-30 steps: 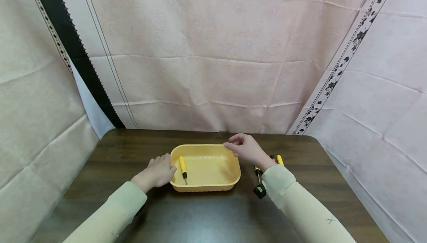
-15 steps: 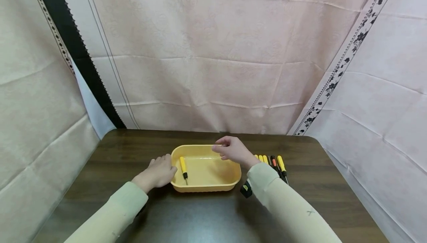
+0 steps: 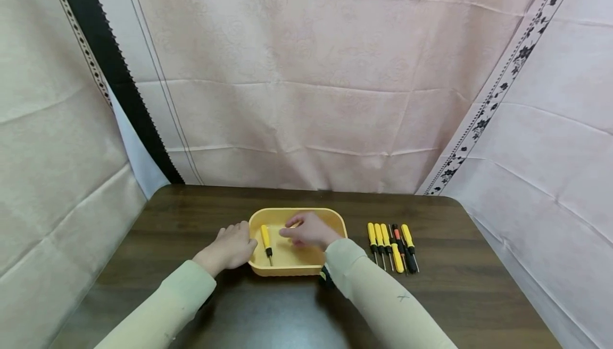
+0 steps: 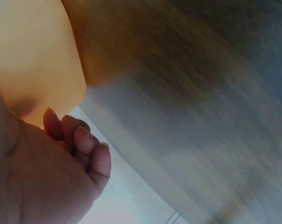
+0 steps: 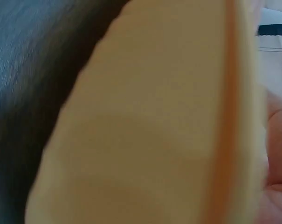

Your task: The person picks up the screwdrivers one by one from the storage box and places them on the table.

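Note:
A yellow plastic tray (image 3: 298, 271) stands on the table. Inside it, near the left end, lies a screwdriver (image 3: 265, 237) with a yellow and black handle, its shaft pointing toward me. My left hand (image 3: 229, 247) holds the tray's left rim; in the left wrist view its fingers (image 4: 99, 161) are curled beside the tray's outer wall. My right hand (image 3: 311, 230) is over the inside of the tray, right of the screwdriver, with thumb and forefinger apart and nothing visible between them. In the right wrist view the tray wall (image 5: 145, 93) hides most of that hand.
Several screwdrivers (image 3: 380, 240) lie side by side on the table right of the tray, mostly yellow-handled, one red and black. The brown wooden table (image 3: 460, 253) ends at a pale cloth curtain (image 3: 297, 99) behind, with more cloth at both sides.
My right hand has moved left from above the tray's right rim to over its inside, uncovering the row of screwdrivers. The left hand stays at the left rim.

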A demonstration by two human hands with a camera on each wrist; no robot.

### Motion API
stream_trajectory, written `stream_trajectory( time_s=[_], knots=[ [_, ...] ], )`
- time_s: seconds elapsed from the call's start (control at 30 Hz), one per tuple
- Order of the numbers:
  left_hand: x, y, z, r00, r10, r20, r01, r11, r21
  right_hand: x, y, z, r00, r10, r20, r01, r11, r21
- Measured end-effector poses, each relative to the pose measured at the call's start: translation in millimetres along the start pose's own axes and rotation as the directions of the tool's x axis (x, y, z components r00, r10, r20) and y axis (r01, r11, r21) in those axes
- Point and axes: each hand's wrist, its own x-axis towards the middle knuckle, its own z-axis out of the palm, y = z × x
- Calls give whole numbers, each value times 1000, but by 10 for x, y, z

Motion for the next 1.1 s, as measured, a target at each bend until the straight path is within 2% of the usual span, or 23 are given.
stream_trajectory(
  time_s=[0.13,0.27,0.47,0.7,0.93,1.1],
  knots=[
    [19,-5,14,1000,-8,7,8,1000,-3,83,26,148,1000,29,-9,-30,998,-47],
    [19,0,25,1000,-6,2,6,1000,-6,130,31,267,999,27,-33,-30,993,-111],
    [16,21,24,1000,7,-10,-7,1000,4,174,-26,361,996,34,-78,-50,975,-218],
    [24,10,10,1000,7,-13,-7,1000,1,239,-63,427,993,20,-116,-59,940,-335],
    [18,4,13,1000,6,-2,-6,1000,-9,240,-48,459,989,-18,-148,-36,935,-353],
    [1,14,16,1000,7,-13,-7,1000,-8,225,-9,427,987,-64,-150,-4,911,-412]
  ],
)
